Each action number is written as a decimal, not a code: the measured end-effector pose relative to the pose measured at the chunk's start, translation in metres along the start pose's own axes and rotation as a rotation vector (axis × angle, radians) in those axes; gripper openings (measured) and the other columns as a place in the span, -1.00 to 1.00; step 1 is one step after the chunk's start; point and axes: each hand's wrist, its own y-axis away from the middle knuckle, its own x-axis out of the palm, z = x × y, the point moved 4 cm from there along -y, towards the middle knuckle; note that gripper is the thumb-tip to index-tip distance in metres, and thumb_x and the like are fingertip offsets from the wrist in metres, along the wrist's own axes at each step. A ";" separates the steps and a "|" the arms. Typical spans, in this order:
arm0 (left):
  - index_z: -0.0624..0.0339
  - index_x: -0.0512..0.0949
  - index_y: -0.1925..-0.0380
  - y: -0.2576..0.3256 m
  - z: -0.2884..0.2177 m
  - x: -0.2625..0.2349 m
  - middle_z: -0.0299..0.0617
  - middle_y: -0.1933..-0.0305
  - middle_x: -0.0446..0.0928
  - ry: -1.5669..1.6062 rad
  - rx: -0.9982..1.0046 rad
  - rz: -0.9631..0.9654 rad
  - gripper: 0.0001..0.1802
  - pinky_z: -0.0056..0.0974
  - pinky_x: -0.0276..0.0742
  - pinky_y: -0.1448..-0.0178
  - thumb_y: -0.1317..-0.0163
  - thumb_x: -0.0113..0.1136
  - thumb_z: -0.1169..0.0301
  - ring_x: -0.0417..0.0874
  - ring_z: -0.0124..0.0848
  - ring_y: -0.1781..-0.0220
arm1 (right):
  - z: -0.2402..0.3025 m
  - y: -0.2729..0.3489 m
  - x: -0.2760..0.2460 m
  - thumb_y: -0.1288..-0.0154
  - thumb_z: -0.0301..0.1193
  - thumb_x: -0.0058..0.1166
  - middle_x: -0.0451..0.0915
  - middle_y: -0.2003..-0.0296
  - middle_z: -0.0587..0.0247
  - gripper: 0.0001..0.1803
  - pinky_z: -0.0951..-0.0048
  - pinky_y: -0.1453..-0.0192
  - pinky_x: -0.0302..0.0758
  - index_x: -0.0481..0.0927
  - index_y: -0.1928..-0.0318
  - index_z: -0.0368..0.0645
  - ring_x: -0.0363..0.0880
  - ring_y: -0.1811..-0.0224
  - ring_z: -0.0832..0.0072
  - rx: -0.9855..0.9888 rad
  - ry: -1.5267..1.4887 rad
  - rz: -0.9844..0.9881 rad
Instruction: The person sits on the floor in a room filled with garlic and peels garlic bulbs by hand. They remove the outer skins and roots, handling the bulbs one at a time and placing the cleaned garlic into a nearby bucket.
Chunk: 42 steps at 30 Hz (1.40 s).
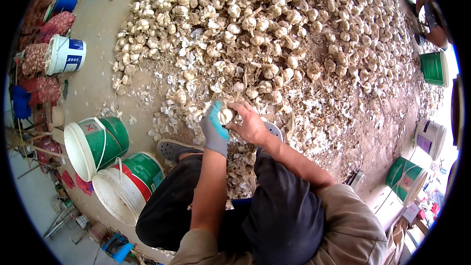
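Between my two hands is a whitish garlic bulb (225, 115), partly covered by fingers. My left hand (216, 127), in a grey and teal glove, is closed round it from the left. From the right my bare right hand (249, 123) pinches at the bulb with thumb and fingers. Loose papery skins (235, 167) lie on the floor below my hands and between my feet. Just beyond my hands spreads a wide heap of garlic bulbs (265, 29), many with dirt and dry roots on them.
Two green and white buckets (110, 137) (142, 172) lie tipped at my left. A white bucket (68, 54) stands farther off by red mesh sacks (41, 91). More buckets (406, 179) (432, 68) are at the right. Another person's legs (434, 19) show at the far right.
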 end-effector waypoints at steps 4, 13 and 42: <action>0.22 0.52 0.10 -0.005 0.004 0.016 -0.10 0.20 0.61 0.402 -0.050 0.199 -0.71 -0.20 0.66 0.04 -0.39 0.09 0.21 0.66 -0.26 0.13 | -0.009 -0.003 -0.005 -0.05 -0.37 0.42 0.48 0.00 -0.02 -0.37 0.20 -0.21 0.48 0.47 -0.14 -0.22 0.51 -0.10 0.07 0.059 0.028 -0.088; 0.19 0.56 0.24 -0.011 0.006 -0.013 -0.19 0.30 0.61 0.172 -0.099 0.092 -0.76 -0.21 0.62 0.14 -0.36 0.12 0.23 0.65 -0.31 0.27 | -0.006 -0.004 0.011 -0.11 -0.43 0.34 0.54 0.07 0.02 -0.44 0.29 -0.12 0.51 0.50 -0.15 -0.18 0.55 0.00 0.16 -0.051 -0.018 0.031; 0.36 0.59 0.19 0.009 -0.007 0.011 -0.12 0.18 0.64 -0.045 0.122 0.035 -0.83 -0.29 0.66 0.06 -0.27 0.13 0.49 0.67 -0.33 0.16 | -0.015 0.001 0.004 -0.10 -0.22 0.39 0.57 0.11 -0.03 -0.41 0.18 -0.03 0.53 0.52 -0.07 -0.27 0.60 0.08 0.05 0.006 0.036 -0.032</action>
